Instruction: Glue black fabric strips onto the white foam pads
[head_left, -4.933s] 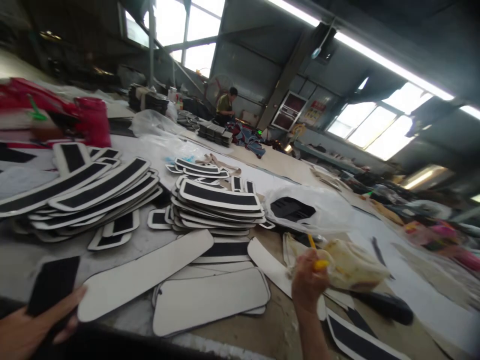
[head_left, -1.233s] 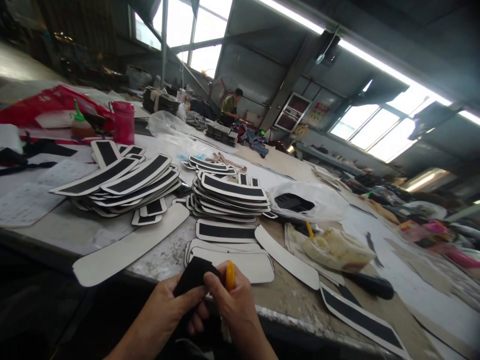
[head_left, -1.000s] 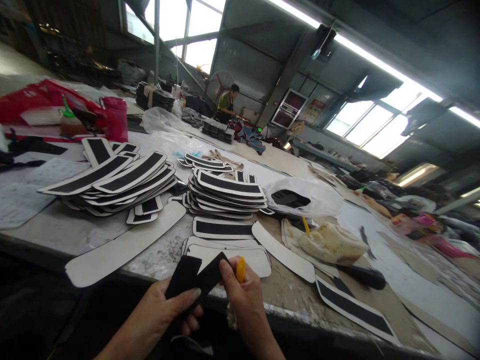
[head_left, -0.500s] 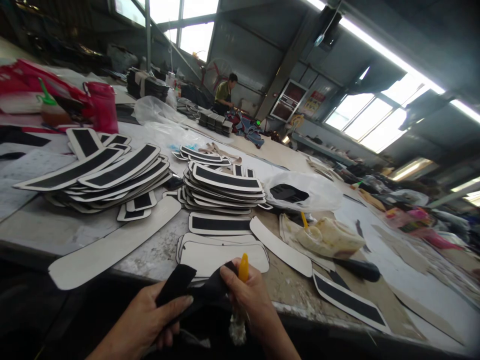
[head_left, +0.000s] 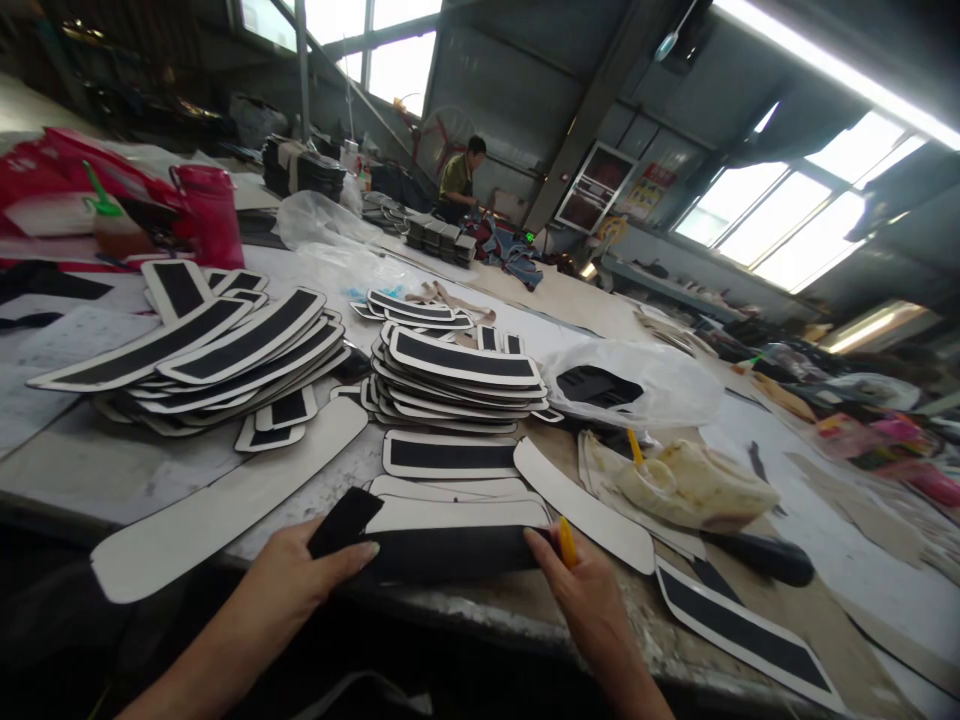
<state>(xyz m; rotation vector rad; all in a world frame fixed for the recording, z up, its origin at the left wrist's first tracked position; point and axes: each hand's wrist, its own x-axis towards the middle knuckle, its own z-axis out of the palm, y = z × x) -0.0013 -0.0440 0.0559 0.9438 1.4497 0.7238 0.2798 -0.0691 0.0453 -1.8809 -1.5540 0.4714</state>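
Note:
Between my two hands a black strip (head_left: 450,553) is stretched along the near edge of a curved white piece (head_left: 450,512) on the table front. My left hand (head_left: 296,580) is closed on the strip's left end, and a black flap (head_left: 349,520) stands up from its fingers. Thumb and fingers of my right hand (head_left: 589,595) pinch the right end. That hand also holds a yellow-handled brush (head_left: 568,543); its bristles are hidden now. Just behind lies a white piece with a black strip on it (head_left: 450,455).
Stacks of black-and-white curved pieces (head_left: 465,360) (head_left: 240,340) stand behind. A long white piece (head_left: 232,500) lies at left. To the right are a stained glue container (head_left: 690,485), a black handle (head_left: 765,558) and a plastic bag (head_left: 637,385). A person (head_left: 457,182) works far back.
My right hand has moved right and away from my left, pulling the folded black strip out straight. The strip now lies across the white piece's near edge. The brush bristles have gone from sight.

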